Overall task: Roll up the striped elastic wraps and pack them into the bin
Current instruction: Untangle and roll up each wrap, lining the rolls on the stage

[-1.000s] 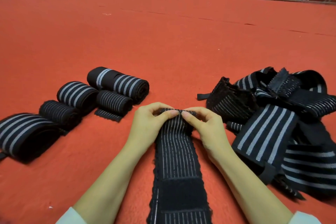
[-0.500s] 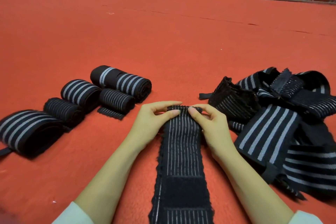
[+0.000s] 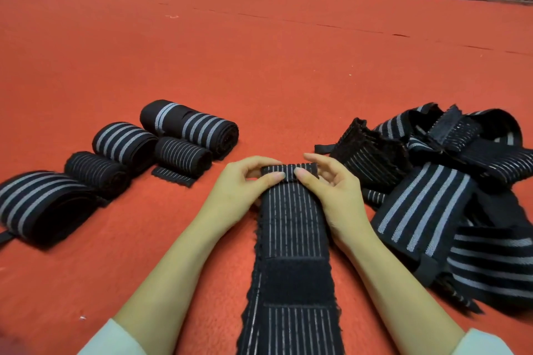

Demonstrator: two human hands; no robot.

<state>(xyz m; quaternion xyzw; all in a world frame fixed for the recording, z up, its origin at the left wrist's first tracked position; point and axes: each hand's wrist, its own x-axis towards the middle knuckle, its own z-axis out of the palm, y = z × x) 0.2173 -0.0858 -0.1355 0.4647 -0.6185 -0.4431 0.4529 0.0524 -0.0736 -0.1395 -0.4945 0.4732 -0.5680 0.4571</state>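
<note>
Pinching the rolled far end of the wrap (image 3: 291, 228) between thumb and fingertips of left hand (image 3: 240, 187) and right hand (image 3: 337, 199), roll tightly nearward with edges square along the strip lying flat on the red mat (image 3: 259, 66), finished rolls (image 3: 187, 127) at left, loose pile (image 3: 427, 181) at right

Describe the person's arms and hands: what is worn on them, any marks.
The left hand and right hand are bare: no gloves, rings or watch in view; nails short, seemingly unpainted. The forearms are uncovered. A cream-white left sleeve and right sleeve show only at the picture's bottom edge.
</note>
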